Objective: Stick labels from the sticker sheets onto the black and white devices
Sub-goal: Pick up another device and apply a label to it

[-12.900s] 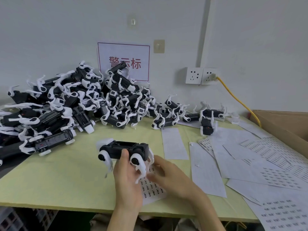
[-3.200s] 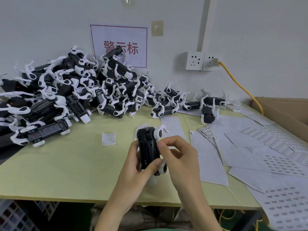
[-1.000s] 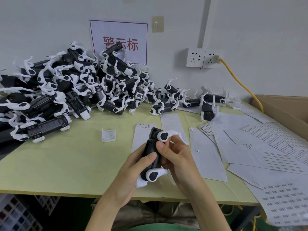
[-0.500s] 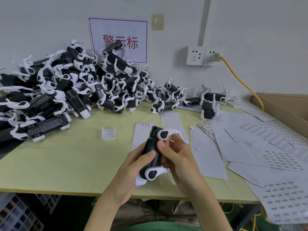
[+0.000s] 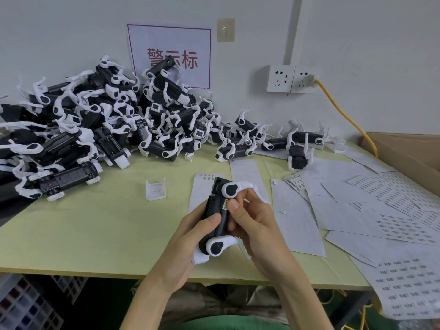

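Both hands on one device, near table edge, centre.
Left hand (image 5: pixel 190 241) wraps the black and white device (image 5: pixel 214 217) from the left, thumb across the body. Right hand (image 5: pixel 254 225) curls round its right side, thumb tip on a small label (image 5: pixel 225 206). The device is held endwise over a sticker sheet (image 5: pixel 202 190) on the green table (image 5: pixel 83 229). Loose sheets (image 5: pixel 392 210) spread right; a white clip (image 5: pixel 156 189) lies left of centre. Far: pile of devices (image 5: pixel 95 129) against the wall, red-lettered sign (image 5: pixel 171 55), socket (image 5: pixel 290 78).
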